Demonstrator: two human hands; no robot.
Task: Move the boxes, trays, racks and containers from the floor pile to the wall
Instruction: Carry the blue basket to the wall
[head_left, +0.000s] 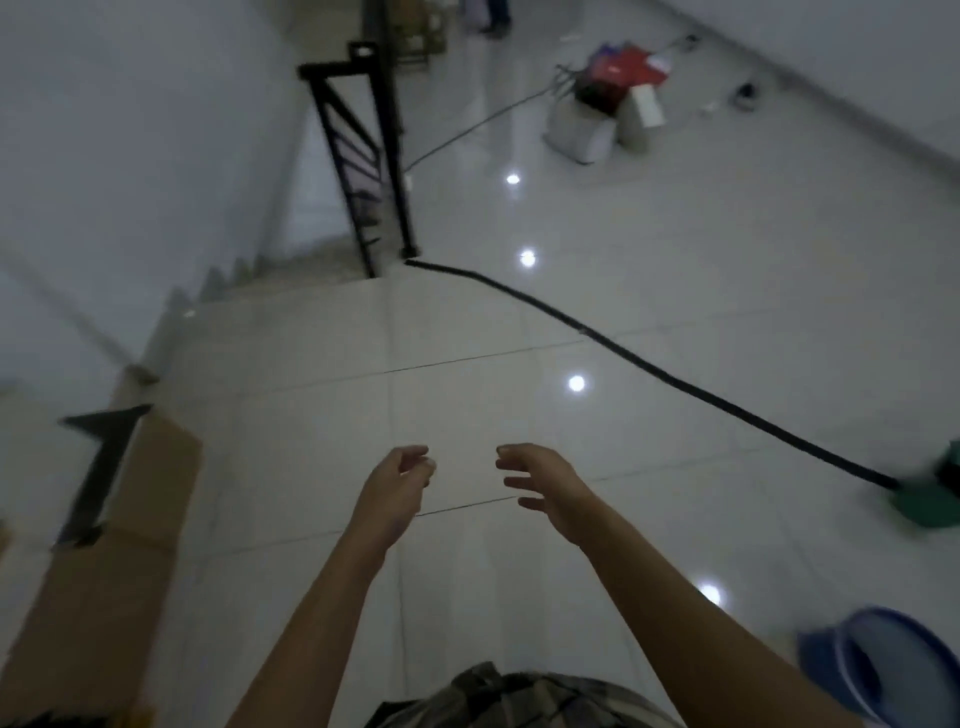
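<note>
My left hand (396, 491) and my right hand (545, 493) reach out side by side over bare white floor tiles, both empty with fingers loosely curled and apart. A brown cardboard box (130, 519) with black tape on its top stands at the left, near the wall, a short way left of my left hand. Far ahead at the upper right lies a floor pile (608, 111) of white boxes, red packages and dark items. A blue container (878, 670) sits at the lower right edge, right of my right forearm.
A black cable (623, 353) runs across the floor from a black stair railing (363, 171) to the right edge. A green object (930, 506) lies at the right edge. Stairs drop down at the left behind the railing. A person's legs show at the top.
</note>
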